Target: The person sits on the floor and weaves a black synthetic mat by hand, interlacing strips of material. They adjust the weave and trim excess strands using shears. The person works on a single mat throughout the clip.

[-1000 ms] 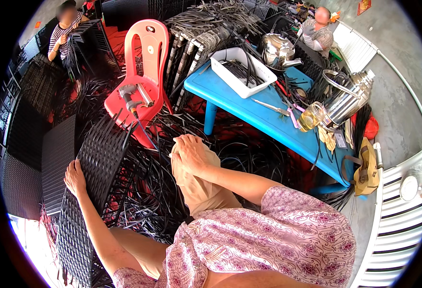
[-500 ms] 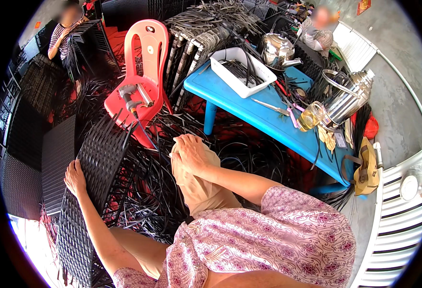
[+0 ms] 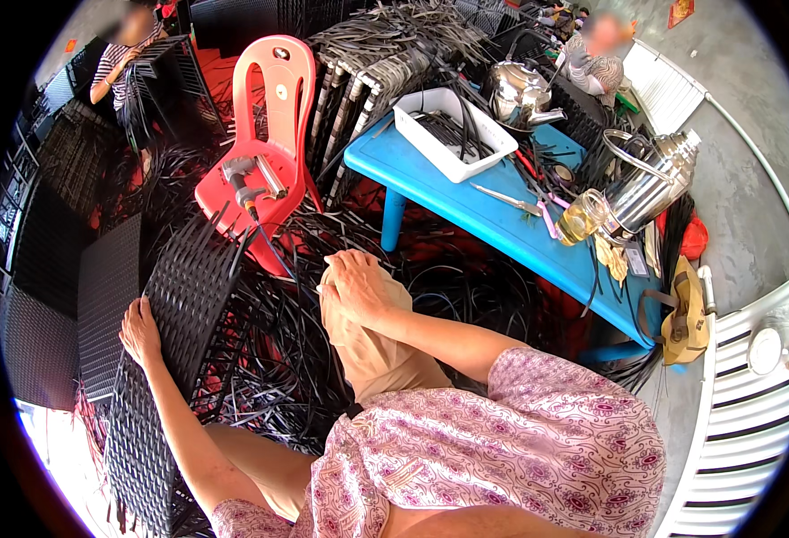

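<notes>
two bare hands show in my head view, well apart from each other. my left hand [image 3: 139, 334] lies flat on the woven black panel [image 3: 179, 305], which leans tilted just left of my bent knee [image 3: 367, 345]; the fingers are held close together and curl over the panel's left edge, pinching nothing that i can make out. my right hand [image 3: 358, 285] rests on top of that knee, fingers bent loosely and pressed side by side; whether a strand sits under them i cannot tell. loose black strips [image 3: 296, 359] lie tangled on the ground between the panel and the knee and spread beyond the knee. above the panel's top edge stands a red plastic chair [image 3: 264, 134] with a grey power tool [image 3: 246, 175] on its seat. up and right of the knee is a blue table [image 3: 493, 220] carrying a white tray [image 3: 453, 134], a metal kettle [image 3: 520, 90], scissors [image 3: 506, 199], a glass jar [image 3: 581, 217] and a steel flask [image 3: 650, 179]. a yellow bag [image 3: 686, 314] hangs off the table's right end. two other people [image 3: 121, 63] sit far beyond the chair and table.
</notes>
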### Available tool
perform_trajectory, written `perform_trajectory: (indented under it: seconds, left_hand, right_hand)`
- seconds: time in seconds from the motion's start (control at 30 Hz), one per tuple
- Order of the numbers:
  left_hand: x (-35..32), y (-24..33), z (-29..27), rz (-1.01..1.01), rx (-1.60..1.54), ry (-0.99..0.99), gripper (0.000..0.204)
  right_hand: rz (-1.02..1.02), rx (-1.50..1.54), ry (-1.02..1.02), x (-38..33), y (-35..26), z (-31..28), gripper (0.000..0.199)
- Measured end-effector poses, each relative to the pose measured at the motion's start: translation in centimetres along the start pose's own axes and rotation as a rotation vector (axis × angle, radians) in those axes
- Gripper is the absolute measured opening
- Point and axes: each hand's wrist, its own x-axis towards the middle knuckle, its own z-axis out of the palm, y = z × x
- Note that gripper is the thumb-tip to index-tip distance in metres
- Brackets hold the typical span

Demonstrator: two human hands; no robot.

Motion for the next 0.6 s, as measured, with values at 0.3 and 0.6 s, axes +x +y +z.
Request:
perform_trajectory:
  seconds: [0.3,0.6]
  left_hand:
    - [0.04,-0.11,0.09,0.0,0.003,0.007,0.055]
    - [0.0,-0.1,0.17,0.01,0.0,0.011,0.054]
  right_hand:
    - [-0.004,0.011,0.005,0.01,-0.01,-0.02,0.051]
    - [0.017,0.027,-0.012,0.03,0.01,0.03,0.05]
